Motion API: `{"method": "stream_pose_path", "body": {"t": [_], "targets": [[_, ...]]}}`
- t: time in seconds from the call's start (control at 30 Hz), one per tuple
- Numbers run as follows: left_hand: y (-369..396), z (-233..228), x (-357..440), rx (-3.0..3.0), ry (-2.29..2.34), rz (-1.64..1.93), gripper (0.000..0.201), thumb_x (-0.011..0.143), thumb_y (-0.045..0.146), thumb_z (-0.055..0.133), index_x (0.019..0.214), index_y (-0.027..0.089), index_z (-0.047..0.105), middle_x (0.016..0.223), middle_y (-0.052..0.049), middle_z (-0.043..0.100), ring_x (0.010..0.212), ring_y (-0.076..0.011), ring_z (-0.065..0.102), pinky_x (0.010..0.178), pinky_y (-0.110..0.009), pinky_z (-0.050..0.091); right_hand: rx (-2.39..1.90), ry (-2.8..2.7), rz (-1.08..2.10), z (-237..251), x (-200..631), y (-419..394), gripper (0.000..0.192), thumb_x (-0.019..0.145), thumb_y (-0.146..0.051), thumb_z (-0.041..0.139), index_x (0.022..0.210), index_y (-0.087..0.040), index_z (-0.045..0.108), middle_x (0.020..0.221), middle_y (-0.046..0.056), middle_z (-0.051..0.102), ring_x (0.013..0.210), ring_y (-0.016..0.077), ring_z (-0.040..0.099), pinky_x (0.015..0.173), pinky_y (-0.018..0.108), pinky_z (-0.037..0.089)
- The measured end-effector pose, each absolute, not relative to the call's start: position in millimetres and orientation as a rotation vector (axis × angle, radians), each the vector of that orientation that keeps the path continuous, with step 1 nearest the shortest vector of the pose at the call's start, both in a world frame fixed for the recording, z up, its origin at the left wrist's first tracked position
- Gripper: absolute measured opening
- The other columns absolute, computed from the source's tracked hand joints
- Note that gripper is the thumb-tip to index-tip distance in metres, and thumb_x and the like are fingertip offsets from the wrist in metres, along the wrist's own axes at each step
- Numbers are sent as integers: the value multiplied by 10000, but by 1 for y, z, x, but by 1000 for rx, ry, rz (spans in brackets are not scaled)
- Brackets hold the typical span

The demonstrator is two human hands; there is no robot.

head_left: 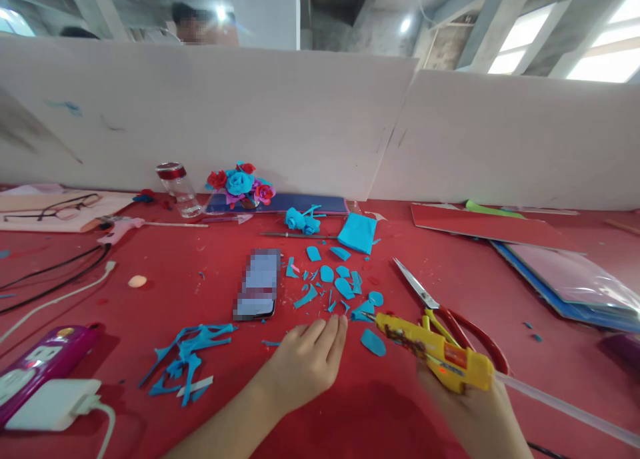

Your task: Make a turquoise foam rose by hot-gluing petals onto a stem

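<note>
Two hands low over the red counter (450, 285). Right hand (475, 412) wrapped around the grip of a yellow glue gun (440, 355), nozzle aimed forward and to the left, tip just touching or hanging right over a blue paper petal (361, 314); cannot tell which. Clear glue stick (565, 409) trailing out of the gun's back, off to the right. Left hand (307, 359) resting knuckles-up, fingers curled loosely and extended forward, holding nothing visible, fingertips just left of the nozzle. Another loose petal (373, 342) lying between the two hands. More cut petals (335, 279) scattered just ahead of the left hand. Red-handled scissors (440, 309) directly behind the gun, blades pointing away. Pile of blue paper scraps (187, 359) well left of the left hand, a phone (259, 282) ahead of it. Finished paper flowers (240, 182) far ahead by the white partition.

Likely hazards, as a judgement: burnt fingertips, with the left hand so near a hot nozzle; glue dripping onto the counter or stray petals and sticking them down; light petals sliding away under the tip with nothing pinning them; gun snagging on the scissors close behind.
</note>
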State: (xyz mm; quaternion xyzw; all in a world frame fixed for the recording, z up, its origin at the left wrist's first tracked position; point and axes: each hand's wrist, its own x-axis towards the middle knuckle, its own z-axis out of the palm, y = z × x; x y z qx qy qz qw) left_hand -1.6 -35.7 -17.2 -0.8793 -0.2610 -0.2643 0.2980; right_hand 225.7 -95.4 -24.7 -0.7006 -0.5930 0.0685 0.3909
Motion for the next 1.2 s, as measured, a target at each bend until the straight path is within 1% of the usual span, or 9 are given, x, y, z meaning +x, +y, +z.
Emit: {"method": "stream_pose_path", "body": {"t": [0.13,0.23,0.33,0.53,0.63,0.77,0.9,1.0,1.2], "targets": [[-37,-14,-1,-2337,-628,-651,315,822,-2,420,1069,5,615,955,-141,712,717,-171,646,533,-255,505,-1795,-1545,190,-21,236,-90,191,709,-351,501,603,-213,580,476,-13,538,415,140,493,388,238,389],[-38,-13,0,-2343,-605,-624,321,818,-3,419,1072,5,614,962,-142,714,725,-170,649,525,-250,500,-1764,-1623,237,-14,239,-86,151,648,-309,522,530,-217,542,468,-13,563,394,135,513,375,225,405],[-38,-13,0,-2352,-605,-608,320,815,1,420,1068,11,617,960,-140,714,724,-167,647,523,-247,496,-1765,-1678,226,-13,237,-85,127,612,-271,510,495,-223,515,432,-29,541,370,126,501,364,215,392],[-38,-16,0,-2348,-627,-605,311,810,10,449,1080,11,603,954,-146,706,722,-161,641,539,-246,498,-1832,-1581,203,-20,232,-93,157,682,-299,478,544,-228,500,486,-20,545,416,131,497,405,234,404],[-37,-17,0,-2346,-641,-631,308,807,7,458,1079,6,602,940,-137,707,708,-161,638,528,-249,497,-1820,-1587,216,-20,234,-95,144,674,-315,490,558,-232,502,467,-23,524,410,137,499,382,237,386],[-37,-16,0,-2337,-649,-645,304,807,0,459,1075,5,601,917,-135,706,703,-159,637,538,-250,501,-1845,-1528,212,-19,236,-97,153,683,-346,495,588,-231,528,477,-13,552,419,151,518,391,249,397],[-37,-16,0,-2335,-655,-644,308,819,3,435,1073,20,609,926,-132,708,716,-157,633,539,-243,499,-1878,-1485,204,-19,230,-98,187,688,-364,474,556,-234,496,475,-20,522,415,145,501,397,254,382],[-38,-16,1,-2339,-653,-648,308,812,-1,441,1067,13,611,930,-132,709,707,-159,632,533,-250,499,-1876,-1476,177,-18,225,-98,174,688,-339,460,553,-235,493,490,-18,525,429,142,502,422,256,394],[-38,-15,0,-2343,-637,-622,304,810,10,457,1079,1,600,935,-148,705,713,-162,634,541,-248,495,-1856,-1521,144,-15,225,-95,173,686,-317,456,535,-235,484,464,-22,502,409,138,481,385,250,362]]}}
